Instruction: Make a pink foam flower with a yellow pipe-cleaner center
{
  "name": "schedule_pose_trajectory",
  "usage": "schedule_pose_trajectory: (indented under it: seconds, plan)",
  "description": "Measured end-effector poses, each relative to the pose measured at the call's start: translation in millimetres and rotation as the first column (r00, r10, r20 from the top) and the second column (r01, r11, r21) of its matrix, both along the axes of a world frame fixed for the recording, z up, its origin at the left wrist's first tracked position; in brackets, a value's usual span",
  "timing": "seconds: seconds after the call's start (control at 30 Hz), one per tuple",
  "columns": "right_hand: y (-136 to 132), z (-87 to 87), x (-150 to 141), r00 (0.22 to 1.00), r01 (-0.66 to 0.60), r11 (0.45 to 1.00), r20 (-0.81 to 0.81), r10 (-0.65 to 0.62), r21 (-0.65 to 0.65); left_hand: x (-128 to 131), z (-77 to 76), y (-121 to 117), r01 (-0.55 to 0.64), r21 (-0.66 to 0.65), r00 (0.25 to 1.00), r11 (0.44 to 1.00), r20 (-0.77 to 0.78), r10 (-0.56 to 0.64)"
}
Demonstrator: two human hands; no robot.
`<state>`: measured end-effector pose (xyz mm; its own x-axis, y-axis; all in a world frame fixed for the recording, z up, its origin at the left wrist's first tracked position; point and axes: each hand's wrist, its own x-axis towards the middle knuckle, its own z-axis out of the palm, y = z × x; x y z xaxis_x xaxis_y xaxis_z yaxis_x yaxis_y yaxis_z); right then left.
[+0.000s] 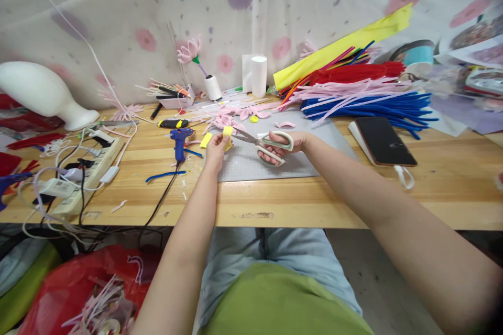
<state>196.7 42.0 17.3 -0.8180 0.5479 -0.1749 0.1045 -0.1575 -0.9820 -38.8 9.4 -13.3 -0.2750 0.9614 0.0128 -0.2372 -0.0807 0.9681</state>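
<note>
My left hand point(215, 153) pinches a small yellow strip point(228, 130), which looks like crepe paper, between thumb and fingers. In my right hand point(298, 142) are scissors with white handles point(281, 140), my fingers through the loops. Their blades point left and reach close to the yellow strip; whether they touch it I cannot tell. Another yellow piece point(205, 140) shows just left of my fingertips. Beneath both hands lies a grey cutting mat point(251, 171). Pink fuzzy petals point(223, 119) are heaped behind the blades, beside a yellow bit point(254, 119).
A blue glue gun point(179, 142) and a yellow-black utility knife point(173, 123) lie to the left, near a cabled power strip point(92, 175). Pipe cleaner bundles point(365, 107) and a phone point(385, 141) are on the right. A pink flower point(190, 51) stands in a white spool point(212, 87) behind.
</note>
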Motion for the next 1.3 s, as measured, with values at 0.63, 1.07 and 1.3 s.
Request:
schedule_pose_trajectory:
  seconds: [0.63, 1.07, 1.3]
  plan:
    - [3.2, -0.4, -4.0, 0.981, -0.194, 0.962, -0.038, 0.19, -0.194, 0.5, -0.1, -3.4, 0.086, 0.011, 0.996, 0.996, 0.008, -0.086]
    - [3.7, -0.2, -10.1, 0.966, -0.252, 0.953, -0.094, 0.239, -0.168, 1.7, 3.2, -10.7, 0.26, -0.004, 0.957, 0.966, -0.135, -0.258]
    - [8.4, -4.4, -3.2, 0.955, -0.28, 0.946, -0.15, 0.256, -0.166, 2.1, 5.9, -11.8, 0.271, -0.039, 0.944, 0.962, -0.187, -0.273]
